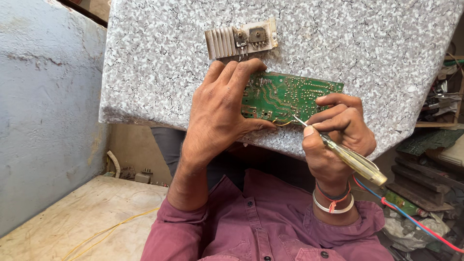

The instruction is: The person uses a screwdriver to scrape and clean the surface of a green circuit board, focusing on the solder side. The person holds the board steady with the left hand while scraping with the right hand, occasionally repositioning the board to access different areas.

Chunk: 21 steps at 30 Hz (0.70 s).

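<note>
While left hand (220, 108) steadies circuit board (290, 96), right hand (338, 130) grips screwdriver (350, 157)

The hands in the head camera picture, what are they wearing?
The left hand is bare, with no ring or band, and a maroon buttoned shirt sleeve is pushed up near the elbow. The right hand has a silver metal bangle and red thread bracelet on its wrist, above the same maroon sleeve.

Green circuit board (290, 96), glossy lacquer with dull solder tracks; screwdriver (355, 162), clear yellowish plastic handle, thin bare-metal shaft; finned metal heat sink (224, 42) near the table's far edge, matt, grimy; table (159, 63), speckled grey, smooth laminate-like finish; maroon woven cloth shirt (270, 227).
</note>
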Motion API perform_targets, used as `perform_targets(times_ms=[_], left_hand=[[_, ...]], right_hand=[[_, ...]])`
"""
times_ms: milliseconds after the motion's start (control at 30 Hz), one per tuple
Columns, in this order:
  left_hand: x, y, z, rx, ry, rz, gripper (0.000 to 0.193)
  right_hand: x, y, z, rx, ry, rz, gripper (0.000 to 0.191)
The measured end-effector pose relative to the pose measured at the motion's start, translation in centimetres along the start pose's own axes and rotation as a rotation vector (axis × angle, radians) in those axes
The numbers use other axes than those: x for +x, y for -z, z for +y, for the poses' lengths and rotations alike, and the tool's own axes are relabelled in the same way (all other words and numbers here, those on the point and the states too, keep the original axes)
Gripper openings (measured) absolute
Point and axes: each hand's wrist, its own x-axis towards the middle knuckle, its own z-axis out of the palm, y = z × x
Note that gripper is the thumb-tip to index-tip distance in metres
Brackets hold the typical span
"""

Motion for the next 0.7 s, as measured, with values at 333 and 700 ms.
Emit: perform_targets(times_ms=[333, 700], left_hand=[[0.0, 0.2, 0.1, -0.007, 0.005, 0.010, 0.095], [-0.1, -0.1, 0.0, -0.011, 0.022, 0.048, 0.096]], right_hand=[[0.7, -0.3, -1.0, 0.001, -0.008, 0.054, 0.014], [0.6, -0.4, -1.0, -0.078, -0.008, 0.011, 0.016]])
